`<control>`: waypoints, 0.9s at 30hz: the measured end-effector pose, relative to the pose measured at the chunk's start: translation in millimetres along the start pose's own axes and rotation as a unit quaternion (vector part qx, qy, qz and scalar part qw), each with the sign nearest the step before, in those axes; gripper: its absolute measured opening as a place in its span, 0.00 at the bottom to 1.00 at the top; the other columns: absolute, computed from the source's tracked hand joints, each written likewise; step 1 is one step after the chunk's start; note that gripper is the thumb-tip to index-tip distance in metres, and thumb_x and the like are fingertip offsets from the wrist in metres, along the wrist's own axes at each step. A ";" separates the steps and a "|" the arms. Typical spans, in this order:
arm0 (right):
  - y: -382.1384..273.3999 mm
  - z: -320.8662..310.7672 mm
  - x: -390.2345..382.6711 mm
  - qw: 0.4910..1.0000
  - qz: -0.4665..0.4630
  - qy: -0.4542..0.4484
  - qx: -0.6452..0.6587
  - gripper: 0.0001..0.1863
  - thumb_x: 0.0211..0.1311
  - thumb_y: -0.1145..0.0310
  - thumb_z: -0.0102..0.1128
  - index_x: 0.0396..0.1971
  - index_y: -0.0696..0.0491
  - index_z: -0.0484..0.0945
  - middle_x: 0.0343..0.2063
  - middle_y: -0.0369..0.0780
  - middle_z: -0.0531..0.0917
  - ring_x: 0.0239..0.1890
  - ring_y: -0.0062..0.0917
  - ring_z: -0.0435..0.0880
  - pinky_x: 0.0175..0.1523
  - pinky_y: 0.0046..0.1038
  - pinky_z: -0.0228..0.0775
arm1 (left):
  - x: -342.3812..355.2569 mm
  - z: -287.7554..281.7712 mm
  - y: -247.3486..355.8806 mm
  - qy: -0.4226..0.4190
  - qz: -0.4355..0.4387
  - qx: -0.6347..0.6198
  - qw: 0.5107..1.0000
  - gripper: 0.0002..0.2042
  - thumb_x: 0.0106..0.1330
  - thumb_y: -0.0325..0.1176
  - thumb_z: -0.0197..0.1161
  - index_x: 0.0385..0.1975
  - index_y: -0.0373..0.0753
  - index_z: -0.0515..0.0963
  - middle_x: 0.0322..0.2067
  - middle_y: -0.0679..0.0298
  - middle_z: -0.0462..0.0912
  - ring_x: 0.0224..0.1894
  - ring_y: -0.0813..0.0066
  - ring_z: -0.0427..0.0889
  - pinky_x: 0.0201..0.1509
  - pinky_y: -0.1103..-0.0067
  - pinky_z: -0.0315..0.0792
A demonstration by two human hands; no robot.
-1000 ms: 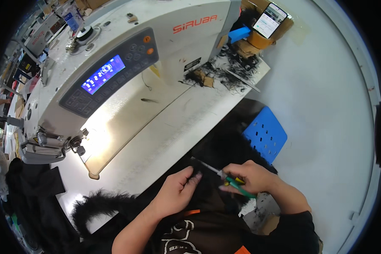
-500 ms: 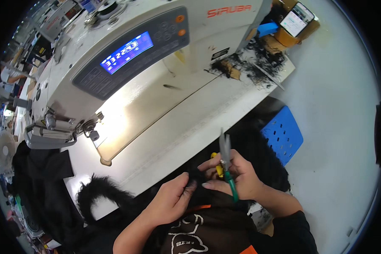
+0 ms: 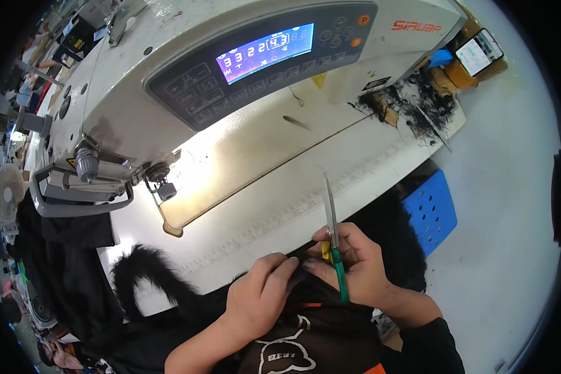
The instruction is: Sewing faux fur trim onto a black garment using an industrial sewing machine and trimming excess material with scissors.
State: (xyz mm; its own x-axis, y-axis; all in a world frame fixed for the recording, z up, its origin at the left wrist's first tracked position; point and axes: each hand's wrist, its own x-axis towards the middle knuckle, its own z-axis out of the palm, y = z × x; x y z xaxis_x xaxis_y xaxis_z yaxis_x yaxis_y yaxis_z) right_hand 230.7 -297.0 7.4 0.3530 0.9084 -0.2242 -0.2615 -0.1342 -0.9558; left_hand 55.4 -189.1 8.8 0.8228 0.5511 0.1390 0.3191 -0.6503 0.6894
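Observation:
My left hand [image 3: 258, 293] is closed, its thumb and fingers pinching dark fabric [image 3: 300, 254] close to my body. Beside it, my right hand [image 3: 363, 267] grips a pair of scissors [image 3: 331, 215] with green and yellow handles. The blades point away from me, up over the table edge, and look nearly together. My right thumb and fingertips also reach the dark fabric between the hands; how much they hold is hidden. A furry black strip [image 3: 149, 265] curves on the tabletop to the left, joined to the dark material by my left forearm.
A sewing machine [image 3: 115, 75] with a lit panel spans the white table [image 3: 262, 218]. Its needle area [image 3: 162, 181] is at left. Black fur scraps [image 3: 417, 103], tweezers [image 3: 434, 129] and a phone [image 3: 479, 55] lie far right. A perforated blue plastic piece [image 3: 439, 212] stands right of black fur.
The view has shifted, so the machine looks larger and farther right. My hands stay close together; the left fingers have curled further over the fabric. The scissors remain in my right hand, now more upright.

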 end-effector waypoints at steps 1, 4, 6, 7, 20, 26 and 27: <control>1.4 1.3 -1.0 1.000 0.003 0.017 -0.013 0.23 0.61 0.84 0.70 0.54 0.59 0.71 0.42 0.41 0.85 0.47 0.21 0.86 0.55 0.24 0.79 | -1.1 0.2 -7.6 0.015 0.060 0.040 0.997 0.19 0.61 0.28 0.68 0.54 0.35 0.78 0.41 0.59 0.81 0.33 0.62 0.84 0.30 0.72 0.77; -2.4 5.2 1.7 0.998 0.012 0.045 -0.031 0.23 0.61 0.85 0.69 0.54 0.60 0.71 0.44 0.43 0.86 0.48 0.22 0.86 0.56 0.25 0.79 | 9.1 -4.3 -8.8 0.033 0.115 0.089 0.989 0.15 0.57 0.23 0.70 0.46 0.35 0.82 0.40 0.59 0.81 0.30 0.64 0.84 0.29 0.75 0.77; -6.4 5.1 2.2 0.997 0.015 0.061 -0.038 0.23 0.62 0.85 0.69 0.54 0.60 0.70 0.45 0.44 0.86 0.48 0.22 0.86 0.57 0.25 0.79 | 21.0 -6.1 -9.1 0.038 0.113 0.097 0.988 0.12 0.56 0.20 0.72 0.41 0.35 0.83 0.37 0.57 0.81 0.29 0.63 0.84 0.30 0.74 0.78; -6.9 3.7 1.4 0.996 0.022 0.059 -0.070 0.23 0.62 0.85 0.69 0.54 0.61 0.70 0.46 0.45 0.86 0.48 0.22 0.86 0.56 0.25 0.80 | 25.5 -6.2 -10.7 0.037 0.081 0.106 0.990 0.12 0.57 0.19 0.72 0.41 0.36 0.83 0.37 0.59 0.81 0.28 0.63 0.83 0.30 0.74 0.77; -6.8 11.7 11.9 0.982 -0.065 -0.027 -0.178 0.31 0.55 0.86 0.65 0.60 0.59 0.70 0.62 0.54 0.79 0.53 0.30 0.87 0.56 0.24 0.78 | 40.7 -11.9 -16.4 0.036 -0.065 0.010 0.997 0.15 0.51 0.22 0.72 0.40 0.40 0.85 0.38 0.62 0.80 0.28 0.63 0.84 0.30 0.71 0.77; -15.4 10.9 14.1 0.959 -0.045 -0.078 -0.268 0.31 0.47 0.82 0.68 0.56 0.55 0.76 0.56 0.55 0.83 0.44 0.35 0.91 0.44 0.25 0.82 | 40.4 -14.8 -18.5 0.033 -0.066 -0.001 0.997 0.17 0.51 0.24 0.72 0.44 0.40 0.85 0.39 0.62 0.80 0.30 0.63 0.84 0.30 0.71 0.77; -14.6 10.6 14.4 0.946 -0.064 -0.080 -0.308 0.29 0.49 0.80 0.68 0.56 0.54 0.76 0.61 0.52 0.79 0.42 0.35 0.90 0.43 0.27 0.82 | 40.9 -15.1 -18.5 0.023 -0.062 0.003 0.998 0.17 0.52 0.25 0.72 0.44 0.40 0.84 0.39 0.63 0.80 0.30 0.63 0.85 0.30 0.71 0.77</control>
State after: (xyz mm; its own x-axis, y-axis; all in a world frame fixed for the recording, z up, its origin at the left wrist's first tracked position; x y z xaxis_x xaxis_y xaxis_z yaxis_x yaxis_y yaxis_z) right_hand 230.2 -277.7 20.1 0.1934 0.9743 -0.1152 0.3637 -0.1802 -0.9139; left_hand 76.1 -146.6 12.5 0.7547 0.6504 0.0862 0.4190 -0.5789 0.6996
